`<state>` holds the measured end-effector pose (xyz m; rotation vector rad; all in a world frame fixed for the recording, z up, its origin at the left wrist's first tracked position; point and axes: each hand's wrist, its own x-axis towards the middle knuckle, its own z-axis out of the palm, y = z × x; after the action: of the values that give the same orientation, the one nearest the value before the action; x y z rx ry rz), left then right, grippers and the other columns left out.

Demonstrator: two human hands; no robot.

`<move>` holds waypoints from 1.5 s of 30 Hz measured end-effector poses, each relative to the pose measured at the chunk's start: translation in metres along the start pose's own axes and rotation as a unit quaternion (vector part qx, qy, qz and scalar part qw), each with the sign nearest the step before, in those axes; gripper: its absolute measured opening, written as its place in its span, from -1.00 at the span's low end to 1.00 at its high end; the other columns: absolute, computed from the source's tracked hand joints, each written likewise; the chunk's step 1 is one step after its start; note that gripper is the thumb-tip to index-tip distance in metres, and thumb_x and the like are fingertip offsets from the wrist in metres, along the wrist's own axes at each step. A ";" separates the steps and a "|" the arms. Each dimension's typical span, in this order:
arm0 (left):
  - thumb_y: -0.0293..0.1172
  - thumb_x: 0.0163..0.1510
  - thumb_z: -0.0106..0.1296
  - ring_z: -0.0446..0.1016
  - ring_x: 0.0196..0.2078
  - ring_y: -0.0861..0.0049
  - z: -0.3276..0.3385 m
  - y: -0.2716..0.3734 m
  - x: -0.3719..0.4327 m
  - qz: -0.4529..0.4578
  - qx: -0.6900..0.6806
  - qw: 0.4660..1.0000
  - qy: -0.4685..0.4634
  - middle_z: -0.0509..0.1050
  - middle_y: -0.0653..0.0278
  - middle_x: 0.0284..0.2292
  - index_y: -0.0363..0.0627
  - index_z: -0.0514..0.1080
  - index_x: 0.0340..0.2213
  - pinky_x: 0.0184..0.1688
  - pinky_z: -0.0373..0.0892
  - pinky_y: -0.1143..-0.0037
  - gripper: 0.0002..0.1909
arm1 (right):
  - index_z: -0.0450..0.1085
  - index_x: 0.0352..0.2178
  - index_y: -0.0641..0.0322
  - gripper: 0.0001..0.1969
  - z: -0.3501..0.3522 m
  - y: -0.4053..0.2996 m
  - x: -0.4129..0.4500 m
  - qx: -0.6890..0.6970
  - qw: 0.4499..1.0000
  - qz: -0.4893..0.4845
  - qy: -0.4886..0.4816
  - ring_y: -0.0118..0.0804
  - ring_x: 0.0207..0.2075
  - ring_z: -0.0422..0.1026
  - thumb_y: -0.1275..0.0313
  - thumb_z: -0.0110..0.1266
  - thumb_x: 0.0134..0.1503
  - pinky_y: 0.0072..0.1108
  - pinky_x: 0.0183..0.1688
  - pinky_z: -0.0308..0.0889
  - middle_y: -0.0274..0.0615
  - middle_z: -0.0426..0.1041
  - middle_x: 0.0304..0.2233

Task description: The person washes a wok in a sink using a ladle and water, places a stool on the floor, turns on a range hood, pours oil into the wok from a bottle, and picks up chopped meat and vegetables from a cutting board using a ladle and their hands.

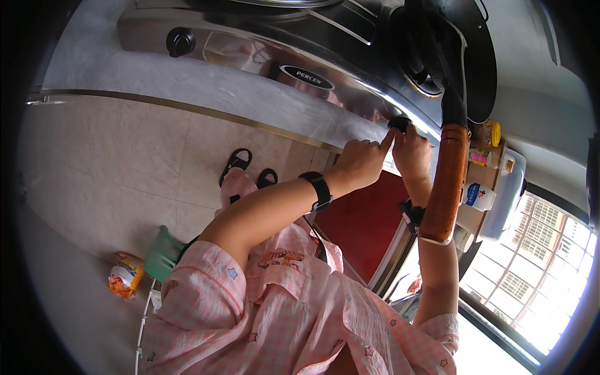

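Observation:
My right hand [413, 152] has its fingers on the black control knob [399, 123] at the right end of a steel gas stove [262, 58]. Beside it, my left hand [363, 161] stretches its index finger to the knob's lower edge, with the other fingers curled. Whether this fingertip presses the knob or only meets the right hand is hidden. A black wok [478, 70] sits over the right burner. Its brown wooden handle [445, 183] juts toward me, above my right wrist.
A second knob [180, 42] is on the stove's left. Jars and a white tub [479, 197] stand on a shelf at right, near a barred window [534, 262]. A red cabinet panel [361, 225] lies below the counter. A green stool [161, 253] and an orange bag [126, 275] are at left.

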<state>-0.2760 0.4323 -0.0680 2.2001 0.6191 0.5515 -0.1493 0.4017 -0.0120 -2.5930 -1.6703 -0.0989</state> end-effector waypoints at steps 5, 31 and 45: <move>-0.47 -0.09 -0.06 0.45 -0.59 0.30 -0.002 -0.001 0.002 0.009 -0.060 0.997 0.052 0.44 0.14 -0.64 -0.34 0.16 0.02 -0.56 0.35 0.39 -0.42 | 0.29 -0.56 0.31 -0.75 0.004 0.001 0.001 0.023 1.000 0.006 -0.003 0.12 -0.61 0.42 0.31 0.01 0.01 -0.27 -0.55 0.35 0.07 0.40 -0.68; -0.51 -0.14 -0.05 0.47 -0.54 0.22 -0.018 0.016 0.007 -0.007 -0.104 0.995 0.006 0.46 0.10 -0.61 -0.21 0.21 -0.03 -0.52 0.35 0.31 -0.45 | 0.30 -0.56 0.29 -0.76 -0.008 -0.002 -0.005 0.033 0.999 0.019 -0.011 0.14 -0.52 0.43 0.30 0.01 0.02 -0.26 -0.49 0.33 0.11 0.41 -0.63; 0.10 0.07 -0.11 0.38 -0.54 0.66 -0.163 0.107 -0.011 -0.159 -0.478 0.857 -0.110 0.34 0.24 -0.54 -0.36 0.13 -0.15 -0.60 0.39 0.58 -0.35 | 0.31 -0.58 0.21 -0.88 -0.046 0.019 -0.087 0.275 0.952 -0.004 0.130 0.09 -0.65 0.37 0.45 0.02 0.02 -0.31 -0.63 0.26 0.01 0.34 -0.72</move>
<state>-0.3490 0.4549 0.1117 1.1587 0.4284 0.3117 -0.1691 0.3112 0.0264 -2.0579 -1.3713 0.0234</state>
